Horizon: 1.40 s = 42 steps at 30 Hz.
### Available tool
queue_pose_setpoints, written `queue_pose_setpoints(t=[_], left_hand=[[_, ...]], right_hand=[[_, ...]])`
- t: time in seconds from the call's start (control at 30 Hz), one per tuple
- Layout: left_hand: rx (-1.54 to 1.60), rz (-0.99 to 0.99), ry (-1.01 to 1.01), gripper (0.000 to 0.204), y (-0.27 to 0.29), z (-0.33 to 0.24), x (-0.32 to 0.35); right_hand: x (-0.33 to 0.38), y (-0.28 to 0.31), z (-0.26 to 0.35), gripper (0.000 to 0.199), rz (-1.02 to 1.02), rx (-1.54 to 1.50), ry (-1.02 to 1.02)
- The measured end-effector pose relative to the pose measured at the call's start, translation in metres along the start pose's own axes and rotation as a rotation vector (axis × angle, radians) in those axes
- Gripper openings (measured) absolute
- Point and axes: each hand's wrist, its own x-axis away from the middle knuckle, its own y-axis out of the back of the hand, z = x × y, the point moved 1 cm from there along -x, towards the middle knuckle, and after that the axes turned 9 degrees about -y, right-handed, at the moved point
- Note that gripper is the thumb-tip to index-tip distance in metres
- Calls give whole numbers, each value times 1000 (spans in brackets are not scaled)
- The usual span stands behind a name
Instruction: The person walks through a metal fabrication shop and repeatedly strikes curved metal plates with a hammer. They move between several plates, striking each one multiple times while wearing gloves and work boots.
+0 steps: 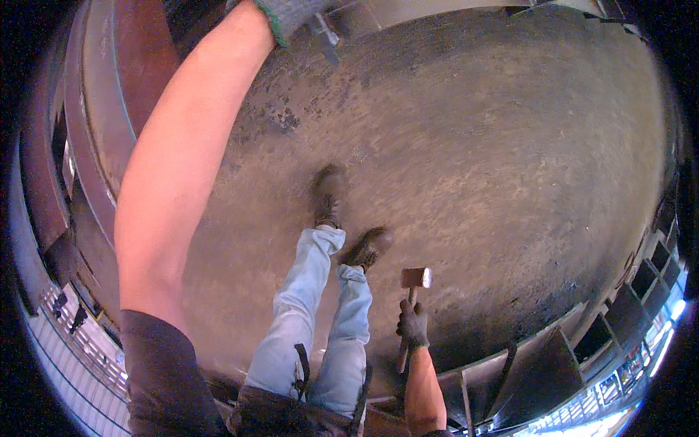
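R hand (413,324) gripping hammer (416,278) by handle; L hand (291,10) nr far edge of floor (473,146), can't tell its grip

Dim, brownish light lies over the floor (495,160), while glare, probably daylight, burns out patches of the lower-right rim. The hammer (416,278) glints at 1 end. The left boot (330,195) looks slightly smeared; grainy, fisheye-bent edges fade into 4 black corners.
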Motion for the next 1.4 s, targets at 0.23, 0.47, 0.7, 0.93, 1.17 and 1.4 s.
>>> queue_pose_setpoints(t=[0.23, 0.47, 0.7, 0.93, 1.17, 1.4], left_hand=[[257, 39, 92, 33, -33, 0, -16], [188, 102, 107, 28, -39, -4, -18], [307, 15, 150, 29, -53, 20, -18], [480, 4, 169, 24, -59, 21, -21], [434, 7, 131, 25, -60, 24, -20], [256, 53, 167, 26, -52, -4, -11]], right_hand=[[-9, 9, -16, 29, 8, -47, -30], [-3, 3, -8, 31, 3, -56, -44], [-4, -3, -1, 31, 18, -69, -33], [-7, -5, 0, 32, 61, -68, -40], [-13, -6, -4, 32, 54, -40, -35], [-10, -4, -13, 32, 38, -50, -63]])
